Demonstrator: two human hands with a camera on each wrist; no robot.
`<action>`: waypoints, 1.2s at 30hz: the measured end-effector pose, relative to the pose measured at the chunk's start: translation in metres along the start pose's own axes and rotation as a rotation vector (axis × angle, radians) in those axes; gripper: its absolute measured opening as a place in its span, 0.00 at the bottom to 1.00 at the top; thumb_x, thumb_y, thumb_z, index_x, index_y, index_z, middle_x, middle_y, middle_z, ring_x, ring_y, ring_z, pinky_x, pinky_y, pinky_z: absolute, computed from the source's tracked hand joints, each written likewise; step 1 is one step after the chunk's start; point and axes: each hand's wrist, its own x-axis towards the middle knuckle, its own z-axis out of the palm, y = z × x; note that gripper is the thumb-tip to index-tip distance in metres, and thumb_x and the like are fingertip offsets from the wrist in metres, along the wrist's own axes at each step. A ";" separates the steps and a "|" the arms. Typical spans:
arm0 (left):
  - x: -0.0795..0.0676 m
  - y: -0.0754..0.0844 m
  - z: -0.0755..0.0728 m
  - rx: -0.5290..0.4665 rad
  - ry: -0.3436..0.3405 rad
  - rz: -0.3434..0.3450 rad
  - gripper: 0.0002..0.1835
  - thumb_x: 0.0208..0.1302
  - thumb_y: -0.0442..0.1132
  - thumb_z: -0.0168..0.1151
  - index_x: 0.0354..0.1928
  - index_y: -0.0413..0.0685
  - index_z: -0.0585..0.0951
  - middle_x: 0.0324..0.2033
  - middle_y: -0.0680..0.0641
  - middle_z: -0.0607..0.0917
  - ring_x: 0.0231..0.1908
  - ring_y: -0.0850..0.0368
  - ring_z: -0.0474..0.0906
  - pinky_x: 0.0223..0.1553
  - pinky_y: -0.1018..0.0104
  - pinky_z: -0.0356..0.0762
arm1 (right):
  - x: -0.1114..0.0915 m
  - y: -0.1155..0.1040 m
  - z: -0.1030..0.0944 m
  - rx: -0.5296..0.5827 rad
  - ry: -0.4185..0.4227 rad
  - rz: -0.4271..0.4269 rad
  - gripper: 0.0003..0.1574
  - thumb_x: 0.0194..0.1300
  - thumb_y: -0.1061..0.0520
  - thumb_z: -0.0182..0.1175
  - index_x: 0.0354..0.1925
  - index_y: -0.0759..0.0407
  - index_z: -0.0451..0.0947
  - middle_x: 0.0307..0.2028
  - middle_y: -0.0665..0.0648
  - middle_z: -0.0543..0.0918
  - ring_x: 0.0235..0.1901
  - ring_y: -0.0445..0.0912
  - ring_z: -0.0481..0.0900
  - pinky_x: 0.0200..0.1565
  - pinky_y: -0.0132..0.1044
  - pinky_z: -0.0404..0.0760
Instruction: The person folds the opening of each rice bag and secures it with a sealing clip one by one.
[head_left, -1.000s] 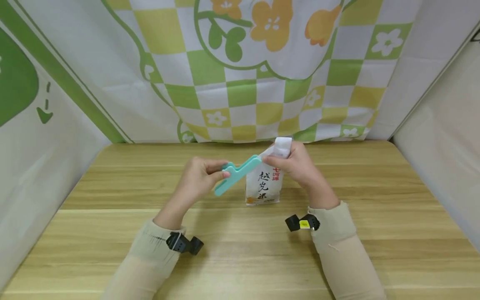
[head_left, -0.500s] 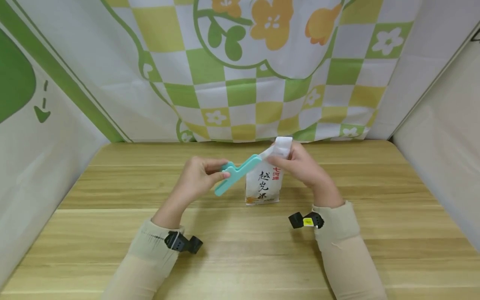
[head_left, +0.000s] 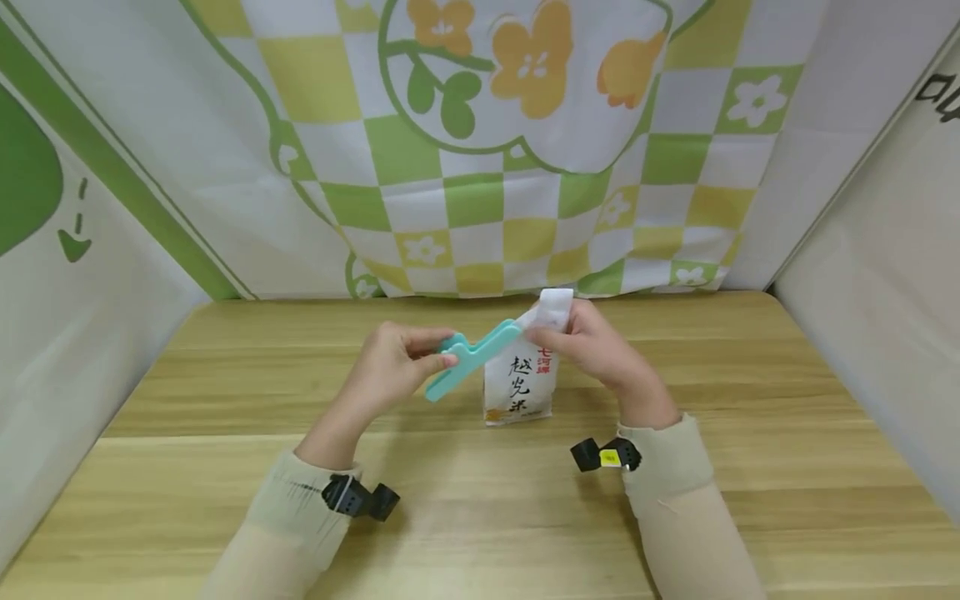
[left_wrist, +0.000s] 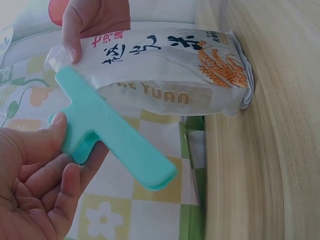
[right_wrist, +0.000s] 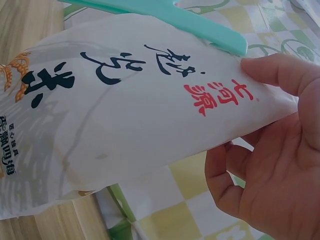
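A white rice bag [head_left: 519,387] with black and red characters stands upright on the table. Near its top, my right hand [head_left: 600,346] pinches the bag between thumb and fingers, and a white flap sticks up above the thumb. My left hand [head_left: 386,371] pinches the handles of a turquoise bag clip [left_wrist: 115,130] between thumb and fingers. The clip slants up to the right, its upper end at the bag's top corner close to my right thumb. In the right wrist view the clip [right_wrist: 215,35] runs along the bag's edge.
The wooden table [head_left: 480,517] reaches to a checked, flowered cloth [head_left: 472,192] hanging behind the bag. White panels [head_left: 97,275] close in both sides. Small black cameras [head_left: 360,497] are strapped at both wrists.
The view has tilted slightly, so everything sits a little lower in the frame. Both hands keep their holds, and the clip stays at the bag's top corner.
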 end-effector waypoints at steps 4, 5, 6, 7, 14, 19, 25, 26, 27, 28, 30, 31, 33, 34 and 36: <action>0.001 0.001 0.000 0.004 0.003 0.006 0.17 0.62 0.35 0.70 0.53 0.42 0.85 0.47 0.41 0.89 0.41 0.53 0.88 0.36 0.67 0.86 | 0.000 0.000 0.001 -0.004 0.002 0.006 0.12 0.68 0.66 0.56 0.47 0.75 0.77 0.38 0.63 0.84 0.37 0.42 0.82 0.41 0.37 0.83; 0.001 0.002 0.001 0.000 0.004 0.008 0.17 0.62 0.35 0.70 0.53 0.41 0.85 0.47 0.41 0.89 0.41 0.52 0.88 0.37 0.66 0.86 | 0.000 0.000 0.001 -0.006 0.001 0.012 0.12 0.68 0.66 0.56 0.47 0.75 0.77 0.38 0.63 0.84 0.37 0.42 0.82 0.41 0.36 0.83; 0.001 0.002 0.001 -0.006 0.004 0.008 0.17 0.62 0.35 0.70 0.53 0.41 0.85 0.47 0.41 0.89 0.41 0.52 0.88 0.37 0.65 0.86 | 0.000 0.000 0.001 -0.005 0.000 0.019 0.13 0.69 0.66 0.56 0.47 0.75 0.77 0.38 0.63 0.84 0.37 0.42 0.82 0.42 0.36 0.83; 0.002 0.002 0.001 -0.012 0.004 0.008 0.17 0.62 0.35 0.70 0.53 0.41 0.85 0.47 0.41 0.88 0.41 0.52 0.88 0.37 0.64 0.86 | 0.000 0.000 0.000 -0.006 -0.002 0.025 0.13 0.69 0.66 0.56 0.47 0.76 0.76 0.39 0.63 0.84 0.37 0.42 0.82 0.42 0.36 0.83; 0.003 0.004 0.002 -0.030 0.009 0.020 0.17 0.62 0.34 0.69 0.53 0.40 0.85 0.47 0.40 0.88 0.41 0.52 0.88 0.38 0.63 0.86 | 0.001 -0.001 0.000 -0.007 -0.016 0.051 0.14 0.71 0.65 0.55 0.50 0.75 0.75 0.42 0.67 0.84 0.40 0.43 0.82 0.45 0.37 0.82; 0.005 0.007 0.003 -0.015 0.016 0.029 0.17 0.62 0.35 0.70 0.53 0.42 0.85 0.46 0.41 0.89 0.39 0.53 0.88 0.35 0.67 0.85 | 0.001 0.000 0.000 0.002 -0.037 0.059 0.13 0.71 0.64 0.54 0.49 0.74 0.75 0.42 0.66 0.84 0.40 0.43 0.83 0.46 0.38 0.82; 0.007 0.013 0.005 -0.030 0.024 0.028 0.17 0.62 0.35 0.69 0.53 0.43 0.85 0.45 0.42 0.89 0.38 0.54 0.88 0.35 0.66 0.85 | 0.001 -0.001 0.002 0.017 -0.055 0.035 0.12 0.72 0.65 0.54 0.49 0.72 0.76 0.41 0.63 0.83 0.40 0.44 0.83 0.46 0.39 0.83; 0.007 0.015 0.005 -0.033 0.026 0.028 0.17 0.62 0.35 0.69 0.53 0.43 0.85 0.45 0.42 0.89 0.37 0.54 0.88 0.35 0.66 0.85 | 0.001 -0.001 0.002 0.018 -0.058 0.028 0.12 0.72 0.65 0.54 0.49 0.72 0.76 0.41 0.63 0.83 0.40 0.44 0.82 0.46 0.39 0.83; 0.008 0.016 0.005 -0.035 0.030 0.030 0.17 0.62 0.35 0.69 0.53 0.43 0.85 0.45 0.42 0.89 0.37 0.55 0.88 0.35 0.65 0.85 | 0.001 -0.001 0.002 0.019 -0.061 0.018 0.12 0.71 0.65 0.54 0.49 0.73 0.76 0.41 0.63 0.83 0.40 0.44 0.82 0.46 0.39 0.83; 0.009 0.018 0.006 -0.037 0.033 0.034 0.17 0.62 0.35 0.70 0.53 0.44 0.85 0.44 0.42 0.90 0.36 0.54 0.87 0.35 0.65 0.85 | 0.002 -0.002 0.002 0.020 -0.064 0.010 0.12 0.71 0.65 0.54 0.49 0.73 0.76 0.41 0.63 0.83 0.40 0.44 0.82 0.46 0.39 0.83; 0.010 0.020 0.006 -0.038 0.040 0.041 0.17 0.62 0.36 0.70 0.53 0.44 0.86 0.44 0.42 0.90 0.36 0.55 0.87 0.35 0.65 0.85 | 0.002 -0.002 0.002 0.020 -0.068 -0.002 0.13 0.71 0.65 0.54 0.50 0.73 0.76 0.41 0.63 0.83 0.40 0.44 0.82 0.46 0.38 0.83; 0.011 0.022 0.007 -0.039 0.042 0.044 0.17 0.62 0.36 0.70 0.53 0.44 0.86 0.44 0.43 0.90 0.36 0.55 0.87 0.35 0.65 0.85 | 0.002 -0.002 0.002 0.022 -0.067 -0.004 0.13 0.71 0.66 0.54 0.50 0.73 0.77 0.41 0.64 0.83 0.40 0.44 0.82 0.45 0.38 0.83; 0.012 0.024 0.007 -0.039 0.046 0.050 0.16 0.62 0.36 0.70 0.53 0.45 0.86 0.44 0.43 0.90 0.36 0.55 0.87 0.35 0.65 0.85 | 0.002 -0.002 0.001 0.018 -0.068 -0.008 0.13 0.71 0.66 0.54 0.50 0.73 0.77 0.42 0.64 0.83 0.40 0.43 0.82 0.46 0.38 0.83; 0.013 0.025 0.008 -0.039 0.046 0.053 0.16 0.61 0.36 0.70 0.53 0.45 0.86 0.44 0.43 0.90 0.36 0.55 0.87 0.35 0.65 0.85 | 0.002 -0.002 0.001 0.014 -0.068 -0.009 0.13 0.71 0.66 0.54 0.50 0.73 0.77 0.42 0.65 0.83 0.40 0.43 0.82 0.46 0.38 0.83; 0.015 0.027 0.009 -0.046 0.045 0.058 0.16 0.62 0.36 0.70 0.53 0.46 0.86 0.43 0.43 0.90 0.36 0.56 0.87 0.35 0.65 0.84 | 0.002 -0.002 0.000 0.008 -0.070 -0.015 0.14 0.71 0.67 0.54 0.51 0.74 0.76 0.43 0.66 0.84 0.41 0.42 0.82 0.47 0.37 0.83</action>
